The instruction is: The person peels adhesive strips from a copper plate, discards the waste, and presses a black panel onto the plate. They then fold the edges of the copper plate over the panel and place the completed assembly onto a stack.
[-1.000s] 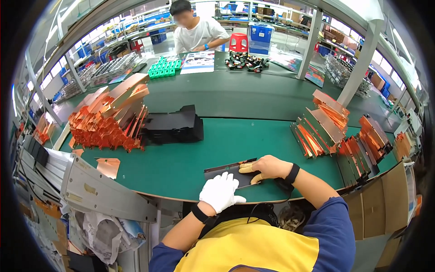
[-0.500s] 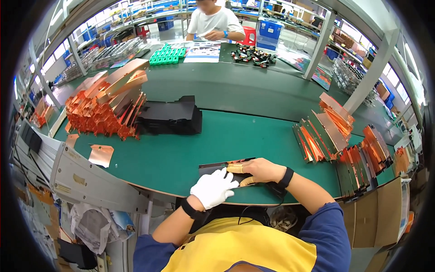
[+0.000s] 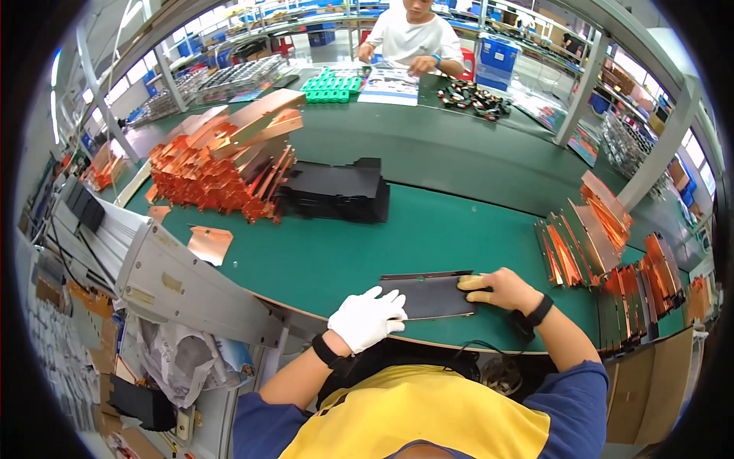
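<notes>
A flat black sheet-metal plate with low raised long edges lies on the green bench top near its front edge. At its left end, my left hand, in a white glove, grips the edge with fingers partly spread. My right hand, with yellow covers on its fingertips, holds the right end between thumb and fingers. The underside of the plate and the tips of some fingers are hidden. A dark object with a cable sits beneath my right wrist.
Copper-coloured bent sheets are heaped at the back left, beside stacked black plates. One loose copper piece lies before them. More upright sheets stand at right. A grey metal arm borders the left. Across the bench sits a co-worker.
My hands have moved apart, from close together over the plate to its two ends, exposing its middle. The whole view has shifted, and the co-worker's hands are now spread.
</notes>
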